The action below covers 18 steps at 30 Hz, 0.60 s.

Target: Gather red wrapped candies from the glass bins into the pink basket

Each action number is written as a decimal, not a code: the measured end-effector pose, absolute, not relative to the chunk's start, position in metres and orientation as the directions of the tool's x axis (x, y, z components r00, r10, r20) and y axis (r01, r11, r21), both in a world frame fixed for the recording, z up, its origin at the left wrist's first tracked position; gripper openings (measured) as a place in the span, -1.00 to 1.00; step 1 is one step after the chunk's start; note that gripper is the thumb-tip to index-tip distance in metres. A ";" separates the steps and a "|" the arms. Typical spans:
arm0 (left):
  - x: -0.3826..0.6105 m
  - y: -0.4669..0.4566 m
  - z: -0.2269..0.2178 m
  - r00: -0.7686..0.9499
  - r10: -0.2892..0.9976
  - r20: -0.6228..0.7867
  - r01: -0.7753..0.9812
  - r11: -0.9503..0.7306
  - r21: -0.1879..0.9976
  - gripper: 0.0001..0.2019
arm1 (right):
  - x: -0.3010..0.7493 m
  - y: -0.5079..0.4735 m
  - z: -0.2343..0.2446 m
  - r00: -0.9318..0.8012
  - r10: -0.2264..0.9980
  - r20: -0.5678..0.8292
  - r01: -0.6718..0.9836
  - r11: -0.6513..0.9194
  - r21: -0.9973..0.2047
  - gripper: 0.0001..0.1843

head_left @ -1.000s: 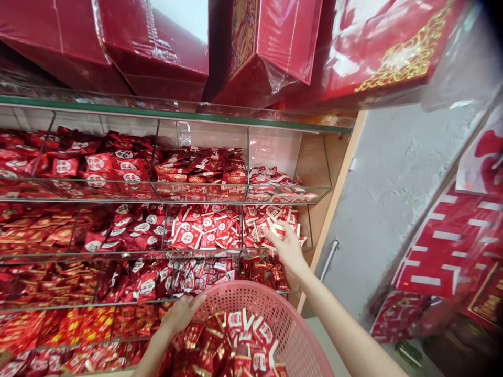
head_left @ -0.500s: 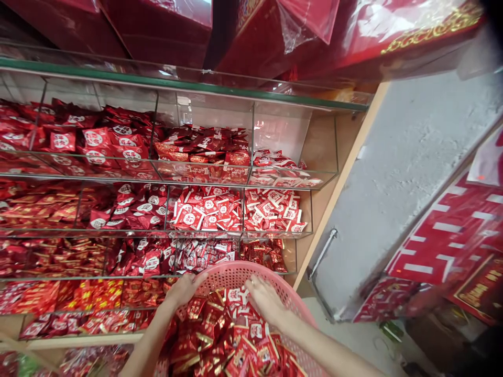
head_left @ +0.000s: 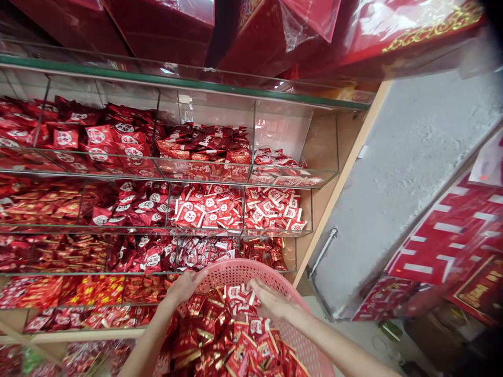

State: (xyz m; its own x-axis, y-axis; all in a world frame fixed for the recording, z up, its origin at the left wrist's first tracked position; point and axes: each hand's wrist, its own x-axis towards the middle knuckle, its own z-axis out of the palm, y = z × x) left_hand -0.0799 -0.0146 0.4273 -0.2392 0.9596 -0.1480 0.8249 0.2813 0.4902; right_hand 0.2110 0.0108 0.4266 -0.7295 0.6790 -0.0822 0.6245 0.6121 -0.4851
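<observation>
A pink perforated plastic basket (head_left: 293, 285) full of small red candy packets (head_left: 236, 343) is right in front of me, against the shelves. My left hand (head_left: 185, 287) is closed over the basket's far left rim. Inside the basket, toward its far right side, my right hand (head_left: 269, 299) has its fingers curled round some red-and-white candy packets at the top of the heap. How many packets it holds is hidden by the fingers.
Clear-walled shelf bins (head_left: 208, 207) with red candy packets line the wall ahead. Large red boxes (head_left: 168, 31) stand on the glass shelf (head_left: 188, 81) above. A grey wall (head_left: 385, 173) and hanging red-and-white packaging (head_left: 436, 235) are to the right.
My right hand has curled its fingers in on the packets and turned slightly. My left hand stays on the basket rim. The camera view has shifted slightly.
</observation>
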 end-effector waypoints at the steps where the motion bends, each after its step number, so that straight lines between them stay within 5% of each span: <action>1: -0.080 -0.015 0.427 -0.230 0.962 -0.147 0.825 0.273 0.494 -0.39 | 0.209 0.007 0.428 -0.752 0.654 -0.082 0.613 0.648 -0.452 -0.48; 8: -0.082 -0.015 0.426 -0.201 0.972 -0.124 0.837 0.236 0.493 -0.39 | 0.177 -0.012 0.413 -0.751 0.660 0.008 0.644 0.735 -0.215 -0.39; 13: -0.083 -0.012 0.425 -0.188 0.976 -0.113 0.854 0.219 0.471 -0.41 | 0.178 -0.010 0.431 -0.723 0.689 0.058 0.654 0.709 -0.265 -0.25; 18: -0.082 -0.012 0.427 -0.184 0.977 -0.109 0.850 0.214 0.481 -0.40 | 0.204 0.013 0.512 -0.625 0.656 0.423 0.591 0.752 -0.291 -0.65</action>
